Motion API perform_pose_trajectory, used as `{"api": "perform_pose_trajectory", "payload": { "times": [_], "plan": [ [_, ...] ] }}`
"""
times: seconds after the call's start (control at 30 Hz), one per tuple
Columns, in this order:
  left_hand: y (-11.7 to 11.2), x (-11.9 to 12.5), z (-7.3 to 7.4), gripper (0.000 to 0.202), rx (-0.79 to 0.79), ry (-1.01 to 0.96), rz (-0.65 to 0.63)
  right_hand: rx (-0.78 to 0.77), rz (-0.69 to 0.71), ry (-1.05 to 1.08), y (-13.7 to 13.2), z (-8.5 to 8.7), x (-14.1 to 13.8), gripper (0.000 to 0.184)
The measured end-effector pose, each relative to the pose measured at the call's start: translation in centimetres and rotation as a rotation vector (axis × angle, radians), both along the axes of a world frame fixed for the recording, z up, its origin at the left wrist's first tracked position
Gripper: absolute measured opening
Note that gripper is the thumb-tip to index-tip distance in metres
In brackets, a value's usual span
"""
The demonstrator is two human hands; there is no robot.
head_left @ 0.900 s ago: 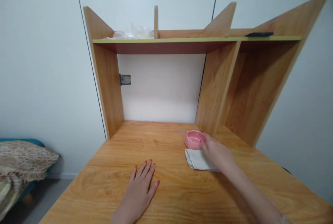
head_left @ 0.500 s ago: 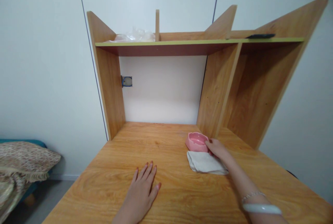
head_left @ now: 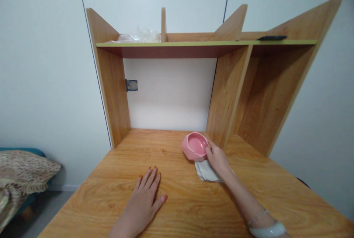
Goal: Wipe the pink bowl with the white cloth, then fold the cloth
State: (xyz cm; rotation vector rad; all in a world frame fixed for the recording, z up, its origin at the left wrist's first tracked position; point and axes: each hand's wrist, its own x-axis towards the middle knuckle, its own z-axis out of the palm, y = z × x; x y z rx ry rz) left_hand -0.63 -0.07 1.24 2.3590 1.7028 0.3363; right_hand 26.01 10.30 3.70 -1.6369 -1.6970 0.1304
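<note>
A pink faceted ashtray (head_left: 190,151) tilts toward me above the back of the wooden desk (head_left: 177,193). My right hand (head_left: 217,156) pinches its right rim, thumb and fingers closed on it. Just below it, a folded pale cloth (head_left: 207,171) lies on the desk, partly hidden by my right hand and forearm. My left hand (head_left: 142,201) rests flat on the desktop at the front left, fingers stretched out and holding nothing.
A wooden hutch with a shelf (head_left: 171,44) rises at the back. On the shelf sit a clear plastic bag (head_left: 141,35) and a dark flat item (head_left: 272,38). An uncovered wall socket box (head_left: 132,85) shows behind. A fringed blanket (head_left: 26,170) lies at far left.
The ashtray has gone from standing beside the cloth to being lifted and tilted, moved left by my right hand. The left hand stays flat; the whole view has shifted slightly.
</note>
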Motion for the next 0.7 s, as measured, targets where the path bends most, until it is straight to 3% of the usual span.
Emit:
{"api": "perform_pose_trajectory", "payload": {
  "times": [0.13, 0.3, 0.43, 0.53, 0.7],
  "plan": [
    [1.3, -0.7, 2.8, 0.069, 0.006, -0.268, 0.092, 0.001, 0.234, 0.145, -0.8, -0.1, -2.2, 0.043],
    [3.9, 0.5, 5.2, 0.081, -0.224, -0.6, 0.098, -0.066, 0.471, 0.24, -2.0, -0.1, -4.4, 0.042],
    [4.9, 1.8, 5.1, 0.068, -0.421, -0.835, -0.005, -0.086, 0.526, 0.267, -2.9, 0.0, -5.6, 0.042],
    [5.1, 2.2, 4.6, 0.057, -0.404, -0.919, -0.007, -0.115, 0.54, 0.314, -3.2, -0.2, -6.3, 0.043],
    [6.1, 1.8, 3.3, 0.038, -0.327, -0.942, 0.11, -0.198, 0.53, 0.421, -3.3, -0.9, -7.1, 0.052]
  ]
}}
